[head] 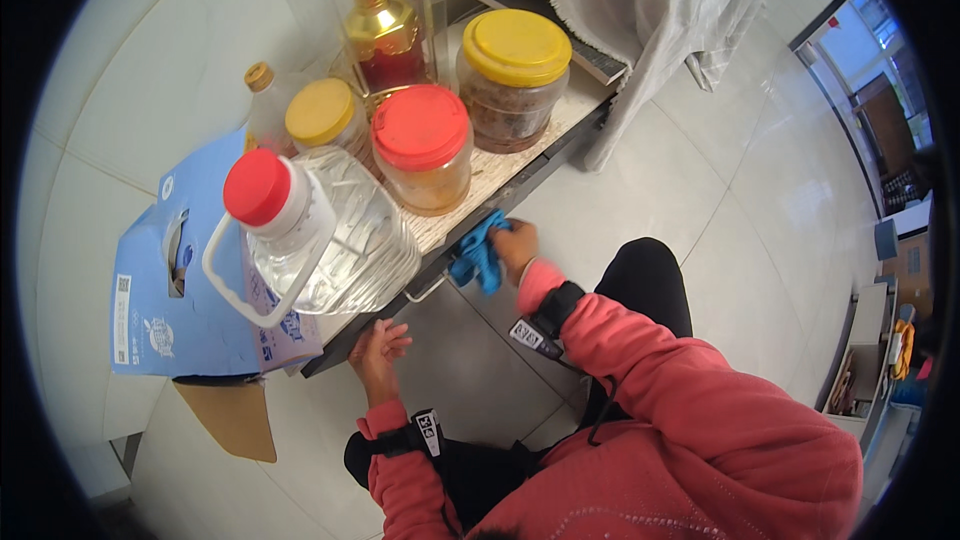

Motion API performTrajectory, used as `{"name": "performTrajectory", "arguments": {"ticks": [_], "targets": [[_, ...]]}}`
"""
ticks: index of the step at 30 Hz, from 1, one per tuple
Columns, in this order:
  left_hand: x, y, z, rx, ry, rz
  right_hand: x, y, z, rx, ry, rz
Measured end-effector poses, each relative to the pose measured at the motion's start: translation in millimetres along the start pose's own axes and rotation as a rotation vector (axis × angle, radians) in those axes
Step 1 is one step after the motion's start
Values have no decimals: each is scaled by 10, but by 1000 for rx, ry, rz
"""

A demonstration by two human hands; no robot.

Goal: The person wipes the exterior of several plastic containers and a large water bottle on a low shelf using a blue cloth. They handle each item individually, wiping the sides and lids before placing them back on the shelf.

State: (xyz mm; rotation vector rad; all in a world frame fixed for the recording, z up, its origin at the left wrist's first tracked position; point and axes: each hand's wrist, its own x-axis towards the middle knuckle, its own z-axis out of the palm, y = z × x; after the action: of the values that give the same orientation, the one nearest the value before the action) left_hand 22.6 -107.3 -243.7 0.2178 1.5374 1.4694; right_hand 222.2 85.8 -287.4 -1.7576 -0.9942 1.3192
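My right hand (pixel 516 246) grips a crumpled blue cloth (pixel 480 251) against the dark front edge of a low cabinet (pixel 517 184). The cloth hangs just right of a metal handle (pixel 429 291). My left hand (pixel 379 351) is at the cabinet's lower left edge, fingers apart and palm partly up, with nothing seen in it. On the cabinet top, above the left hand, stands a large clear plastic jug (pixel 352 240) with a red cap. Behind the cloth is a red-lidded plastic jar (pixel 422 150).
A yellow-lidded jar (pixel 514 82), a smaller yellow-lidded jar (pixel 321 114), a gold-necked bottle (pixel 382 30) in a clear case and a capped bottle (pixel 268 105) crowd the top. A blue carton (pixel 199 262) overhangs its left end. Pale fabric (pixel 645 22) drapes at the right.
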Motion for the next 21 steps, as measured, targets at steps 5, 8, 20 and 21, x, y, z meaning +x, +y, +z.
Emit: {"name": "performTrajectory", "arguments": {"ticks": [5,8,20,21], "targets": [[-49,-91,60,99,-28,57,625,-387,-590,11,372,32],[-144,-117,180,211,-61,59,748,-511,-723,24,444,-58],[-174,136,1381,473,-278,285,359,-377,-538,-168,46,19],[-132,139,1439,493,-278,316,483,-461,-675,-145,96,-4]]}}
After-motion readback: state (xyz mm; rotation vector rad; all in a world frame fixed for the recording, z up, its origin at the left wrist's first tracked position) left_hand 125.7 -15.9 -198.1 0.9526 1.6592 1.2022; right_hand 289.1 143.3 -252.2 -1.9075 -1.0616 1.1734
